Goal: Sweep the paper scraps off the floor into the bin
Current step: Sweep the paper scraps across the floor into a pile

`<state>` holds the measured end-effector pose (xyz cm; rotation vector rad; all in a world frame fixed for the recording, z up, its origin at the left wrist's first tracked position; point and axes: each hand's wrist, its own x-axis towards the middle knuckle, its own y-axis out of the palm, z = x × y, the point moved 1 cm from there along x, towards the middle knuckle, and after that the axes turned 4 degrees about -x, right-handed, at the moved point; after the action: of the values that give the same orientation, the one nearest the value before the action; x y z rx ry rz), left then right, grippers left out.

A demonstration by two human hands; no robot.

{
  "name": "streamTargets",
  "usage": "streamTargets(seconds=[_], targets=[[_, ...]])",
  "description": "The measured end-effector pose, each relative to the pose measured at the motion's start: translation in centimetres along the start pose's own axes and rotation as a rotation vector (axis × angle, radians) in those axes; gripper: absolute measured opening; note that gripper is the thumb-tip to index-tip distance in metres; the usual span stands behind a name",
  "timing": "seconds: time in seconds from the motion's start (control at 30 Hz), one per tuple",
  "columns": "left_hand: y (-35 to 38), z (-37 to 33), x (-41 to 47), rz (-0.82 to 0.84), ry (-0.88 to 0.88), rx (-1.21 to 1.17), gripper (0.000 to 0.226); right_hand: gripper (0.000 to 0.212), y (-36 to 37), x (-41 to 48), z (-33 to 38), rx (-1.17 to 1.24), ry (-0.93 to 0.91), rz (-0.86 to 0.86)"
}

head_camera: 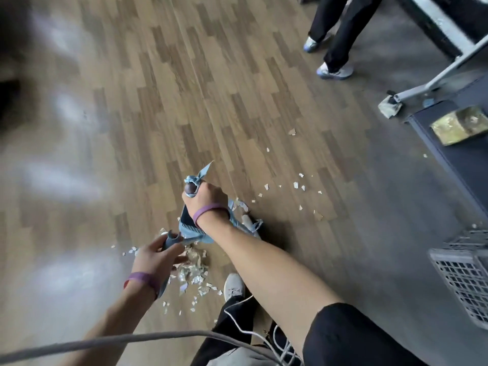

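Head view: your right hand [204,198] is out front, arm nearly straight, wrist bent down, with the right wristband [208,211] in purple. Its grip is a closed fist round the top of a dark handle [190,191] that has a blue rag [200,177] knotted on its end. Your left hand [155,260] sits lower and closer in, fingers wrapped round a grey-blue handle [170,240]. The left wristband [141,278] is purple too.

Paper scraps [191,273]: the main heap lies on the wood floor [163,107] right beside the left hand and just left of your white shoe [233,285]. Looser bits are scattered further right, towards the dark counter [454,159]. The bin [464,276], the grey mesh one, stands well apart from the heap at the right edge, cut off by the frame.

Hard to read: a blue plastic piece with comb teeth [188,229] sits under the right wrist. I can't tell if it's a dustpan or a brush head, nor which handle it belongs to. Your right forearm covers the floor behind it. The left third of the frame is smeared by blur. A grey cable [105,339] crosses the bottom. Another person's legs [340,30] are at top right, cut off by the top edge.
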<state>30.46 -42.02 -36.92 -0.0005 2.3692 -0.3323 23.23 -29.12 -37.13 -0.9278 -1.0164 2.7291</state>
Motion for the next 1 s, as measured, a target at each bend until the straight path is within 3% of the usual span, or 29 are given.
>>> streamTargets(seconds=[0.2, 0.43, 0.57, 0.77, 1.0], targets=[[-3.4, -0.6, 0.7, -0.100, 0.007, -0.051, 0.027, 0.035, -1.5, -0.1, 3.5, 0.064, -0.024, -0.028], [-1.9, -2.9, 0.9, -0.095, 0.019, -0.115, 0.023, 0.023, -6.9, 0.9, 2.9, 0.154, 0.011, -0.134], [0.7, -5.3, 1.2, -0.044, 0.041, -0.180, 0.022, 0.019, -11.4, 1.9, 1.9, 0.101, -0.023, -0.185], [6.7, -10.1, 2.4, 0.027, 0.092, -0.249, 0.019, 0.041, -18.1, 6.0, -1.6, 0.041, -0.068, -0.203], [16.9, -15.8, 5.7, 0.042, 0.107, -0.300, 0.016, 0.020, -27.7, 13.4, -5.7, -0.022, -0.117, -0.158]])
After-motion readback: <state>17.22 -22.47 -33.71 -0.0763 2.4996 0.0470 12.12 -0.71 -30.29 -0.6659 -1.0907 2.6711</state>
